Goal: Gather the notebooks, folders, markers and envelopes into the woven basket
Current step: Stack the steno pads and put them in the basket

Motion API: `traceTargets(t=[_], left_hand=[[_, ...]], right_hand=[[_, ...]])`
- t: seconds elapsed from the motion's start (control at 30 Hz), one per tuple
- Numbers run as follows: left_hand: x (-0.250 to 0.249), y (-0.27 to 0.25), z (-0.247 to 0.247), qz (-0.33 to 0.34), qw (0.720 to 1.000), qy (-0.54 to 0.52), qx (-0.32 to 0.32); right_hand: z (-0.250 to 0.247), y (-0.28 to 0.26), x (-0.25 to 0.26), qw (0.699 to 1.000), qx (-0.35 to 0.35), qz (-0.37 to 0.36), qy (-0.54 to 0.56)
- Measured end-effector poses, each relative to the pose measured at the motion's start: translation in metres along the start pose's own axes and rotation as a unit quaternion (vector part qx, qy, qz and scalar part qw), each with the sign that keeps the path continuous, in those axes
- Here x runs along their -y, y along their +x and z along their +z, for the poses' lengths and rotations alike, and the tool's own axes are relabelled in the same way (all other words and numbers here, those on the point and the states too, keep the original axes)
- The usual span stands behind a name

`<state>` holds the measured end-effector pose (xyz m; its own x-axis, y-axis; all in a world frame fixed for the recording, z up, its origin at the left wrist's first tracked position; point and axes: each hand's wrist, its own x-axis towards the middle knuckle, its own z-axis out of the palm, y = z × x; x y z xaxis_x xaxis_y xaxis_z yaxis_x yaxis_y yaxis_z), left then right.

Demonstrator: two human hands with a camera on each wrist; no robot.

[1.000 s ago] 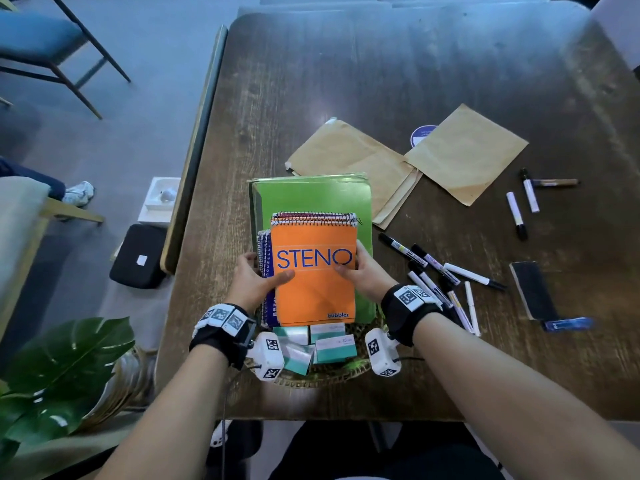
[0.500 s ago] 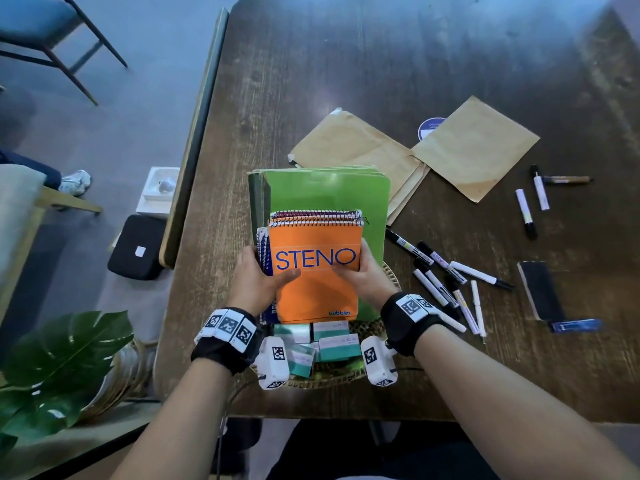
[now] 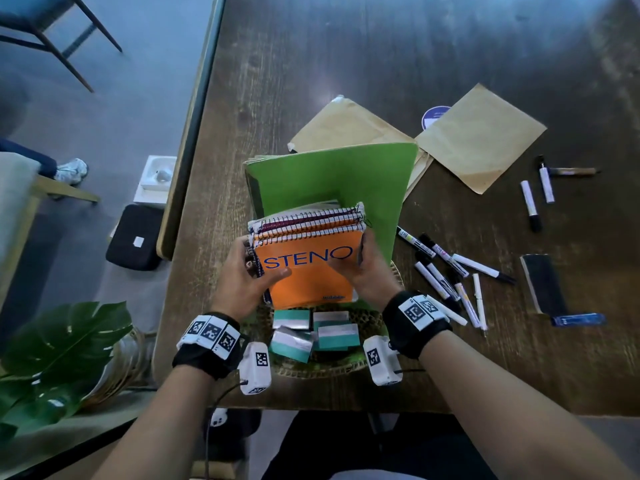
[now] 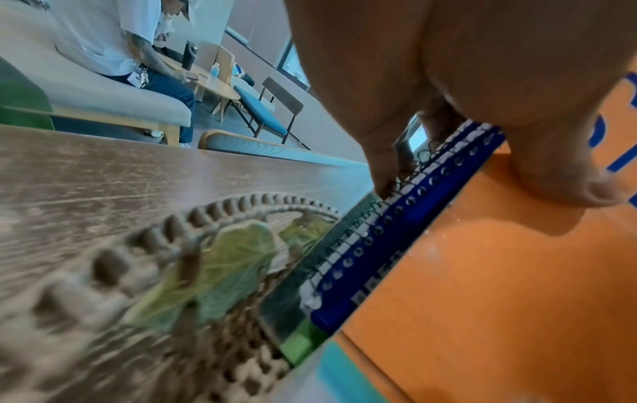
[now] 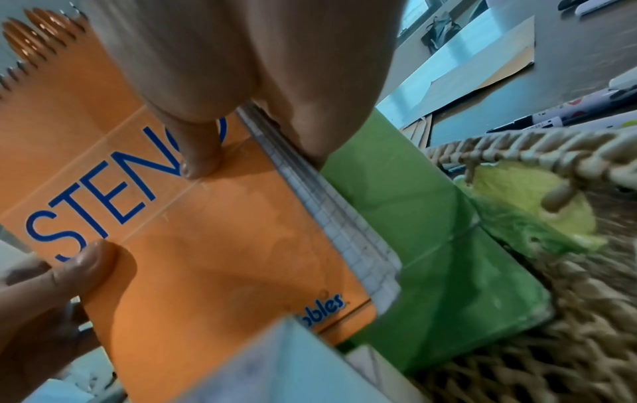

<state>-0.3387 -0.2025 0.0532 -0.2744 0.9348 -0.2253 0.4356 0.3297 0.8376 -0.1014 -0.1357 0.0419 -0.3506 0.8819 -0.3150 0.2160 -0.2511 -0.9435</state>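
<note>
Both hands hold a stack of spiral notebooks upright in the woven basket (image 3: pixel 311 370), the orange STENO notebook (image 3: pixel 308 275) in front. My left hand (image 3: pixel 247 275) grips the stack's left edge, thumb on the orange cover (image 4: pixel 482 286). My right hand (image 3: pixel 369 271) grips its right edge, thumb on the cover (image 5: pixel 214 245). Green folders (image 3: pixel 332 178) stand behind the stack, leaning right. A blue notebook (image 4: pixel 396 234) sits behind the orange one. Brown envelopes (image 3: pixel 481 136) lie on the table (image 3: pixel 346 57) beyond. Several markers (image 3: pixel 446 271) lie right of the basket.
Teal-and-white boxes (image 3: pixel 311 332) lie in the basket's near part. Two more markers (image 3: pixel 536 195) and a black eraser (image 3: pixel 543 284) lie at the right. A plant (image 3: pixel 59 355) stands at lower left, a chair (image 3: pixel 41 26) at upper left. A seated person (image 4: pixel 114 46) is off to the left.
The notebook stack and green folders have tilted more upright and lowered into the basket. The folders now lean to the right. Both hands kept their grip.
</note>
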Motion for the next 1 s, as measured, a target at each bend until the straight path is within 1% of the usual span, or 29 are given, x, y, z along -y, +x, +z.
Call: traceTargets(t=[0.07,0.2,0.27,0.33,0.4,0.47,0.57,0.67,0.8,0.83,0.9,1.0], left_hand=[[0.004,-0.005,0.004,0.007,1.0,0.026,-0.008],[0.012,-0.005,0.01,-0.013,0.999,0.039,0.017],[0.016,-0.001,0.011,-0.01,0.999,0.042,0.024],[0.019,0.002,0.012,0.004,0.998,0.067,0.015],[0.02,0.005,0.017,0.012,0.992,0.123,-0.008],[0.017,0.004,0.024,-0.011,0.991,0.131,-0.019],[0.013,0.007,0.028,-0.038,0.995,0.095,0.001],[0.013,0.018,0.024,-0.075,0.995,0.067,0.0],[0.007,0.025,0.029,-0.121,0.981,0.147,0.027],[0.004,0.024,0.031,-0.128,0.977,0.168,0.028],[0.002,0.022,0.031,-0.12,0.975,0.189,0.003],[0.002,0.015,0.028,-0.092,0.982,0.159,-0.035]], right_hand=[[0.002,-0.003,-0.006,1.0,-0.008,0.007,-0.006],[0.002,-0.005,-0.012,1.0,-0.009,0.027,-0.013],[0.001,-0.002,-0.016,0.999,-0.011,0.033,-0.019],[0.001,0.0,-0.019,0.999,-0.011,0.033,-0.032],[0.001,0.002,-0.018,0.998,-0.011,0.032,-0.046],[0.0,0.003,-0.017,0.998,-0.012,0.033,-0.056],[-0.003,0.007,-0.02,0.996,-0.018,0.056,-0.065],[-0.003,0.012,-0.021,0.994,-0.029,0.074,-0.071],[-0.001,0.021,-0.015,0.987,-0.034,0.099,-0.118],[0.0,0.023,-0.014,0.983,-0.036,0.102,-0.148],[-0.001,0.025,-0.013,0.964,-0.043,0.103,-0.242],[-0.009,0.024,-0.005,0.906,-0.035,0.125,-0.403]])
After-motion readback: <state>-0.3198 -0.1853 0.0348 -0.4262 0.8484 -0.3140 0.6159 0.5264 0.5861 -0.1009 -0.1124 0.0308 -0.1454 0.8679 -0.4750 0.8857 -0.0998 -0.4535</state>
